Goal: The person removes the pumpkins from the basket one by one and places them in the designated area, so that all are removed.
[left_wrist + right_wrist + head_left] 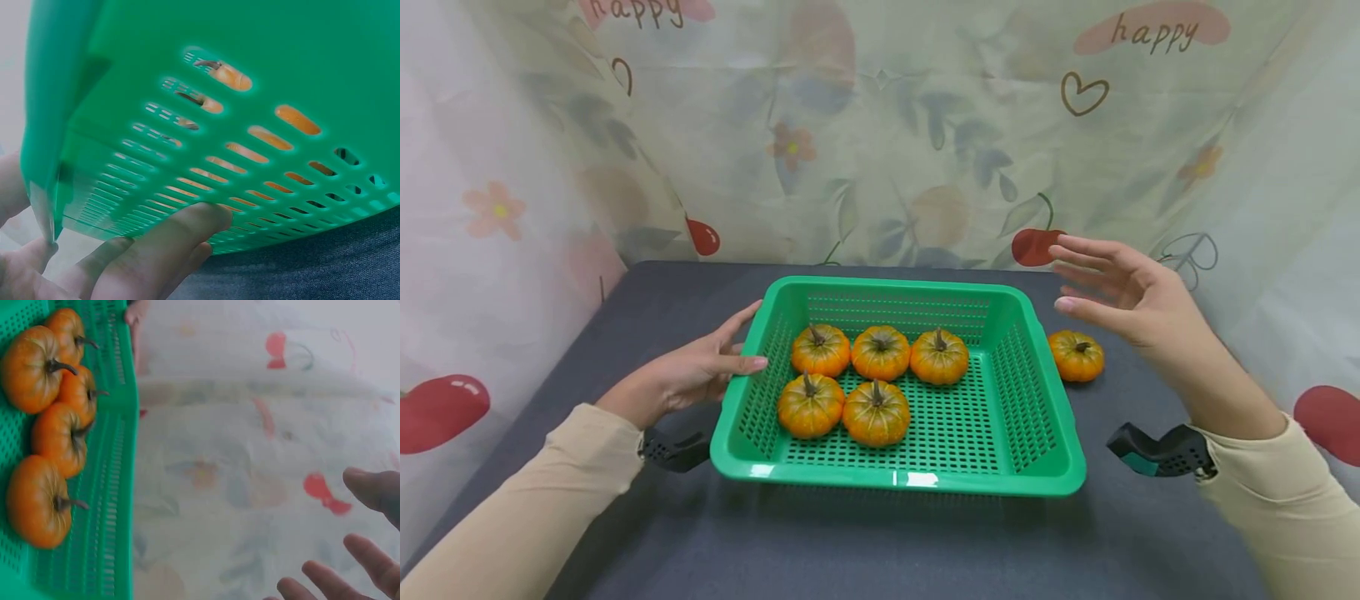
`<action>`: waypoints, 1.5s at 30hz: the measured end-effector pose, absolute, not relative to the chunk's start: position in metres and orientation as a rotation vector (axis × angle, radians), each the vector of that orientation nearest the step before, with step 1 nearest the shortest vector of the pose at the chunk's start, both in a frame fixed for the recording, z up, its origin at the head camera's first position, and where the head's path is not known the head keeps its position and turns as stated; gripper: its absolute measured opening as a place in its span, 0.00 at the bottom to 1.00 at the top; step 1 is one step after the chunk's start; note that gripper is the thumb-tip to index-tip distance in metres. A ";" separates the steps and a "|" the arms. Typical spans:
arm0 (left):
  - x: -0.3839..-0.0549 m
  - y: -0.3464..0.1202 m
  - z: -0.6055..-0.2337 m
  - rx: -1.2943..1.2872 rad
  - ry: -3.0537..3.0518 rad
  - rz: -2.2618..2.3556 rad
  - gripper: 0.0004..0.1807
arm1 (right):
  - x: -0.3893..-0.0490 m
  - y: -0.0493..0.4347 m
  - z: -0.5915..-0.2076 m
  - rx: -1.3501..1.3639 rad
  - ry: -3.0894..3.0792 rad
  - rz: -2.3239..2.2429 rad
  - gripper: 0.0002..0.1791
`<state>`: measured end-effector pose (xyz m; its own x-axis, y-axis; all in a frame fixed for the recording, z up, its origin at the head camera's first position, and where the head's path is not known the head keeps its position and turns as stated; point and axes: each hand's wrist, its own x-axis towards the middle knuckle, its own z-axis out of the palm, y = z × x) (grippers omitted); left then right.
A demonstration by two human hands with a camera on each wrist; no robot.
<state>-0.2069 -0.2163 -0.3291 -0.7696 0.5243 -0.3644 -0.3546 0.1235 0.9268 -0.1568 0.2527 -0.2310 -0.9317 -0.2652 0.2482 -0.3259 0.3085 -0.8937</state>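
My left hand [696, 367] grips the left rim of a green plastic basket [865, 477], thumb over the edge. In the left wrist view its fingers [172, 247] lie against the slotted outer wall. Several small orange pumpkins [876, 414] with brown stems sit in two rows in the left and middle of the basket. Another pumpkin [1077, 357] rests on the table just beyond the basket's right side. Above and behind that one, my right hand [1120, 287] is raised with fingers spread, holding nothing. The right wrist view also shows its fingertips [359, 547] apart from the basket.
A dark grey cloth-covered table [850, 550] lies under everything. Patterned curtains [880, 167] with hearts, flowers and cherries enclose the back and both sides. Each wrist wears a black device [1165, 450].
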 end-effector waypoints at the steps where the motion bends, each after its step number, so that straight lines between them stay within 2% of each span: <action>1: -0.207 -0.216 -0.329 0.165 1.752 1.721 0.54 | -0.158 0.247 -0.231 0.602 -2.496 1.733 0.32; 13: -0.207 -0.215 -0.329 0.163 1.764 1.708 0.54 | -0.186 0.195 -0.244 0.863 -2.685 1.701 0.33; 25: -0.207 -0.216 -0.328 0.161 1.767 1.707 0.54 | -0.196 0.148 -0.267 1.081 -2.902 1.649 0.33; 33: -0.207 -0.217 -0.329 0.165 1.761 1.710 0.54 | -0.203 0.132 -0.290 1.173 -3.000 1.742 0.34; 45: -0.207 -0.216 -0.329 0.158 1.760 1.712 0.54 | -0.209 0.123 -0.315 1.263 -3.214 1.555 0.38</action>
<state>-0.2071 -0.2163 -0.3288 -0.7695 0.5199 -0.3709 -0.3563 0.1325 0.9250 -0.2091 0.1226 -0.3148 -0.5986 -0.7561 -0.2646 -0.2617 0.4968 -0.8275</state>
